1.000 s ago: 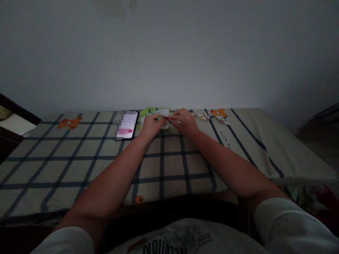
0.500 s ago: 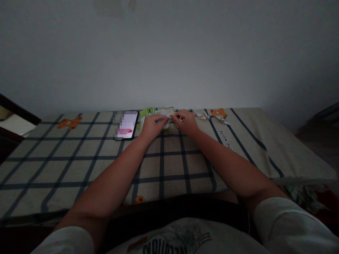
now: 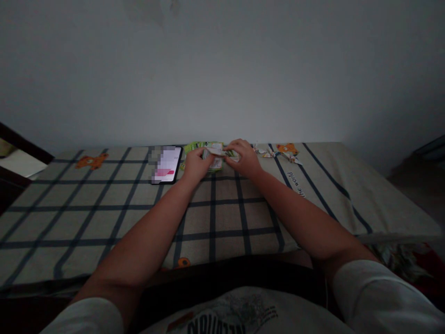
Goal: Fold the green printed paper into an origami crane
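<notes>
Left hand [image 3: 195,163] pinches a small printed packet [image 3: 216,151] between thumb and fingers at its left end. Right hand [image 3: 246,157] has thumb and index bowed into a loop, tips pinching the packet's right end; other fingers curled behind. Packet is between the two hands, lifted over the green wrappers [image 3: 192,148], showing mostly a pale, narrow, folded-looking side. Half a second ago its printed face was turned up to the camera and the right thumb sat further over it; now it's tipped flatter, left hand is slightly further left, right-hand loop is wider.

Green wrappers lie under and behind the packet, part hidden by the left hand. Phone [image 3: 167,165], screen lit and partly pixelated, lies just left of the left hand, same spot as before. Crumpled scraps [image 3: 269,152] lie just beyond the right hand's far side, to the right, unchanged. All on a checked cloth [image 3: 225,213] with orange bear prints and lettering. Grey wall [image 3: 222,69] behind. Dark reddish fabric [image 3: 422,264] at lower right, too dim to identify.
</notes>
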Tool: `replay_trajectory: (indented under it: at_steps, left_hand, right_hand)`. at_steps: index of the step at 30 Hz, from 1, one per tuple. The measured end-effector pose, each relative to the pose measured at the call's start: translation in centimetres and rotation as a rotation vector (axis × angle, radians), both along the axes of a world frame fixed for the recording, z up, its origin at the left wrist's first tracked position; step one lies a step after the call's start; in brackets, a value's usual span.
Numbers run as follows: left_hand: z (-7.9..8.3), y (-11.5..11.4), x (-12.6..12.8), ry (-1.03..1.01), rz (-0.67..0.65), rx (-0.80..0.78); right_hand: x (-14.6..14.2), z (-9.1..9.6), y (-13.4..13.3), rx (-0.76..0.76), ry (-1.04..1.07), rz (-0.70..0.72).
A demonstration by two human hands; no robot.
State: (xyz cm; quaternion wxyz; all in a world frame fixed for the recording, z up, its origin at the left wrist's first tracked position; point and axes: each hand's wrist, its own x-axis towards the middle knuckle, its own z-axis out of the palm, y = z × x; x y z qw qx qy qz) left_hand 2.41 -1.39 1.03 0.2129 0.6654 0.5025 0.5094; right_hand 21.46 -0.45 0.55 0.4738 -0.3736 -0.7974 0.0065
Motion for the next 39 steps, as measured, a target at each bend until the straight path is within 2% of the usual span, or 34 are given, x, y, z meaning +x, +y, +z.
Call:
replay_trajectory:
  at_steps: [8, 11, 13, 17, 22, 28, 35, 39]
  left_hand:
    - [0.5, 0.0, 0.2, 0.044, -0.067, -0.081]
    - [0.1, 0.5, 0.1, 0.044, -0.019, -0.122]
    - [-0.1, 0.6, 0.1, 0.006, -0.019, -0.121]
    - [0.0, 0.2, 0.2, -0.107, -0.108, -0.139]
    - [0.4, -0.3, 0.3, -0.066, -0.132, -0.035]
    - [0.1, -0.2, 0.4, 0.046, -0.124, 0.083]
    - [0.5, -0.5, 0.3, 0.091, -0.149, 0.079]
    - [0.6, -0.6, 0.4, 0.105, -0.135, 0.100]
  right_hand:
    - [0.4, -0.5, 0.8, -0.007, 0.024, -0.004]
    - [0.3, -0.5, 0.5, 0.000, -0.017, 0.011]
    - [0.1, -0.3, 0.1, 0.017, -0.050, 0.017]
    - [-0.1, 0.0, -0.6, 0.061, -0.087, 0.020]
    - [-0.3, 0.0, -0.5, 0.046, -0.029, 0.013]
    - [-0.6, 0.1, -0.4, -0.114, 0.178, -0.009]
    - [-0.5, 0.2, -0.2, -0.356, 0.434, -0.013]
    - [0.0, -0.1, 0.7, -0.416, 0.562, -0.005]
